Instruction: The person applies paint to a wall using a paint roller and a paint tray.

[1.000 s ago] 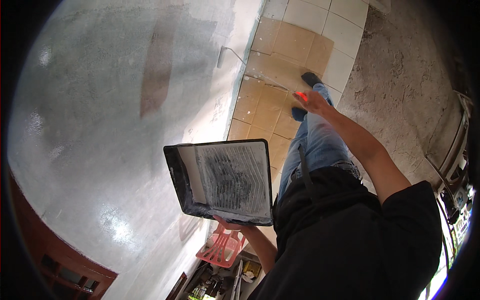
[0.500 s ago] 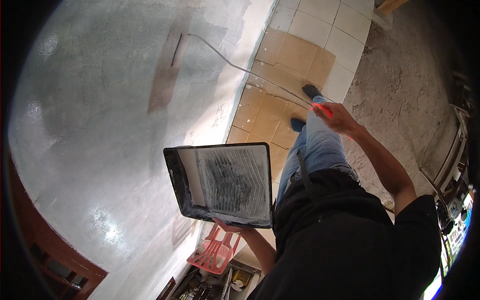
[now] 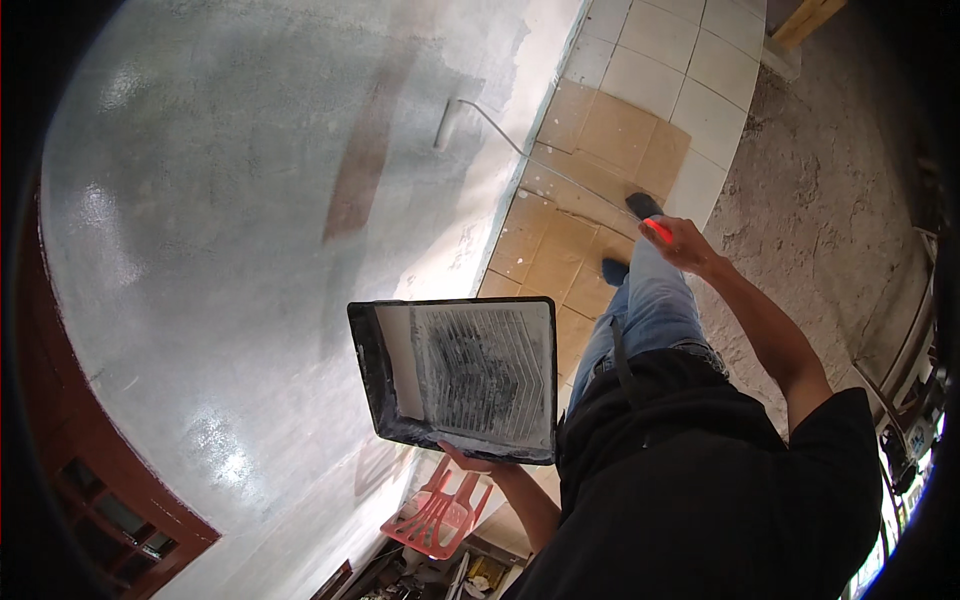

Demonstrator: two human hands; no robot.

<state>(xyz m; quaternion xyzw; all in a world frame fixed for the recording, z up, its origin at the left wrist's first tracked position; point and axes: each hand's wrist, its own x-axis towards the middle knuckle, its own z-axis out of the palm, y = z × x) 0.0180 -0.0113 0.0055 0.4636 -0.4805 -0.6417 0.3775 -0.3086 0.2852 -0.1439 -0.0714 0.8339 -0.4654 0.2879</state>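
My right hand (image 3: pixel 687 247) is closed around the red-orange handle of a paint roller (image 3: pixel 657 231). Its long thin metal rod runs up and left to the pale roller cover (image 3: pixel 446 123), which lies against the grey-painted wall (image 3: pixel 250 250). With my left hand (image 3: pixel 468 458) I hold a black paint tray (image 3: pixel 372 385) by its near edge; most of those fingers are hidden beneath it. Pale paint fills the tray's left end, and grey smears cover its ribbed slope.
Flattened cardboard (image 3: pixel 530 235) covers floor tiles (image 3: pixel 655 45) by the wall's foot, with my feet on it. Rough concrete (image 3: pixel 810 190) stretches to the right. A red plastic chair (image 3: pixel 435 515) stands beyond the tray. A brown-red window frame (image 3: pixel 170 560) is at lower left.
The roller cover has moved right across the wall, closer to its foot, away from the brownish strip. My whole view has shifted slightly. Both hands keep their holds.
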